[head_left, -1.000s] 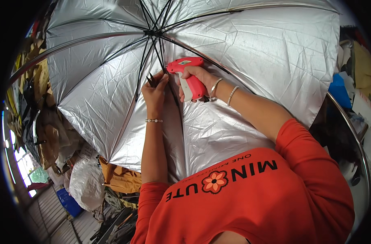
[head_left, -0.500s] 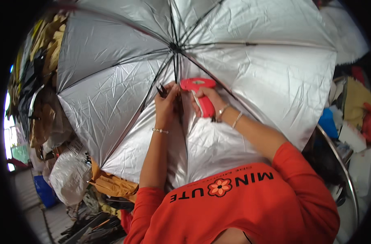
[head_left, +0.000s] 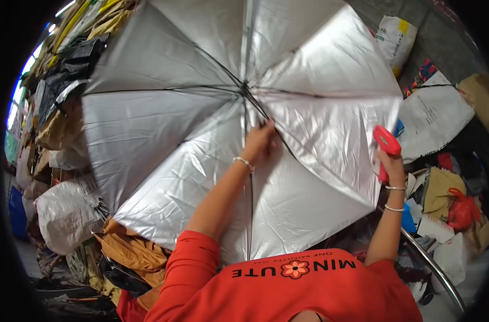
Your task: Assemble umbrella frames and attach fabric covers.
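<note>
A large open umbrella [head_left: 335, 59] fills the middle of the view, its silver lining facing me. Its thin dark ribs meet at a black hub [head_left: 245, 85]. Just below the hub, my left hand [head_left: 261, 142] is closed around a dark umbrella rib [head_left: 256, 103]; its fingertips are partly hidden. Out at the canopy's right edge, my right hand [head_left: 392, 162] grips a red pistol-shaped hand tool [head_left: 387, 140] with a rounded head. The tool stands apart from the ribs, and its exact kind is unclear.
Piled fabric and bags [head_left: 67, 107] line the left side. A white plastic bag [head_left: 67, 214] and brown cloth [head_left: 131, 252] lie lower left. At right are a white sack [head_left: 435, 118], a red bag [head_left: 461, 209] and a curved metal tube [head_left: 435, 268].
My right hand has carried the red tool away from the middle to the canopy's right edge. The left hand has shifted right, and the umbrella has turned and moved in view.
</note>
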A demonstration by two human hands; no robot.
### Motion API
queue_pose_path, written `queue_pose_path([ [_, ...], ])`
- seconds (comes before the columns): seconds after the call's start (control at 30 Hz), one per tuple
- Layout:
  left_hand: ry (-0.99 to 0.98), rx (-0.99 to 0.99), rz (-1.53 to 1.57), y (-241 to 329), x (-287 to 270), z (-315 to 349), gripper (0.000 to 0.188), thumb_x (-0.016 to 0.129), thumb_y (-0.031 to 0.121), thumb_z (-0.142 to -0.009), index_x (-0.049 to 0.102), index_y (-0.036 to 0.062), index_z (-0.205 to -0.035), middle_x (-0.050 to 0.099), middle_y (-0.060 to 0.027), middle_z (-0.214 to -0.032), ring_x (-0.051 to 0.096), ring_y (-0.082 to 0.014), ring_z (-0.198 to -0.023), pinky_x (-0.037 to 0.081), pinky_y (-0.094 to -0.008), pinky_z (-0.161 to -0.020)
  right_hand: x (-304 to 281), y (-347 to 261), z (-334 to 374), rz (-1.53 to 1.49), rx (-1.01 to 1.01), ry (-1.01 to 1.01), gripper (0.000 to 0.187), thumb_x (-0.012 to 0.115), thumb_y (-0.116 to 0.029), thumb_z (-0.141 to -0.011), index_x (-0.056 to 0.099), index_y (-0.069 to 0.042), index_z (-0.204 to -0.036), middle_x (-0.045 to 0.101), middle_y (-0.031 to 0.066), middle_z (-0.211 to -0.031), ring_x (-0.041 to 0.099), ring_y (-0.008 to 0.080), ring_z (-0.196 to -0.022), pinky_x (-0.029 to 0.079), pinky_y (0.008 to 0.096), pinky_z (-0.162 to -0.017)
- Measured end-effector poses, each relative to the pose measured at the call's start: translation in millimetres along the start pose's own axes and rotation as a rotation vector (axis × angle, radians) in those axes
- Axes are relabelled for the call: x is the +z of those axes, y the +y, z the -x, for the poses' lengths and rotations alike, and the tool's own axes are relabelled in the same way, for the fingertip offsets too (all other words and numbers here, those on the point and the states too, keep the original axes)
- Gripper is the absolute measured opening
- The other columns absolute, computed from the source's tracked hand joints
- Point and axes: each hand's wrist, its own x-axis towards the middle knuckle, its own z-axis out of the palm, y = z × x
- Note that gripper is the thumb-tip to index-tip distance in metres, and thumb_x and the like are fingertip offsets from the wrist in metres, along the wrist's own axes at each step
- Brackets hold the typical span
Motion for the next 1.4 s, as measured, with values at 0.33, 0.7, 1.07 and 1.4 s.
queue_pose_path([
  [0.33, 0.350, 0.217, 0.123, -88, -47, 21, 0.026, 0.054, 0.013, -0.081, 0.061, 0.0012, -0.104, 0.062, -0.0066, -0.068, 0.053, -0.0118, -0.053, 0.041, -0.0219, -0.047, -39, -56, 9, 0.665, -0.362, 0.173, 0.024, 0.066, -0.019, -0.076, 0.064, 0.002, -0.086, 0.063, 0.0025, -0.072, 0.050, 0.0133, -0.056, 0.042, 0.0245, -0.054],
  [0.7, 0.373, 0.147, -0.399, -93, -34, 39, 0.035, 0.056, 0.008, -0.077, 0.058, 0.0021, -0.112, 0.063, -0.0064, -0.072, 0.052, -0.0119, -0.055, 0.041, -0.0219, -0.050, 255, -5, 52, -0.907, 0.706, -0.809, 0.030, 0.061, -0.017, -0.070, 0.057, 0.002, -0.093, 0.063, 0.0137, -0.075, 0.063, 0.0222, -0.067, 0.050, 0.0255, -0.059],
  [1.07, 0.108, 0.109, -0.158, -96, -40, 34, 0.040, 0.059, -0.002, -0.071, 0.058, -0.0015, -0.111, 0.065, -0.0058, -0.081, 0.052, -0.0085, -0.061, 0.042, -0.0178, -0.056, 239, 20, 33, -0.686, 0.441, -0.558, 0.034, 0.060, -0.024, -0.072, 0.058, 0.001, -0.094, 0.063, 0.0133, -0.076, 0.060, 0.0196, -0.064, 0.049, 0.0287, -0.048],
  [1.4, 0.358, 0.186, 0.021, -95, -16, 37, 0.032, 0.065, 0.003, -0.075, 0.061, -0.0007, -0.107, 0.064, -0.0063, -0.083, 0.056, -0.0096, -0.068, 0.045, -0.0189, -0.063, 272, 34, 73, -0.935, 0.854, -0.786, 0.040, 0.054, -0.034, -0.075, 0.052, -0.001, -0.099, 0.061, 0.0169, -0.076, 0.063, 0.0316, -0.070, 0.050, 0.0372, -0.049],
])
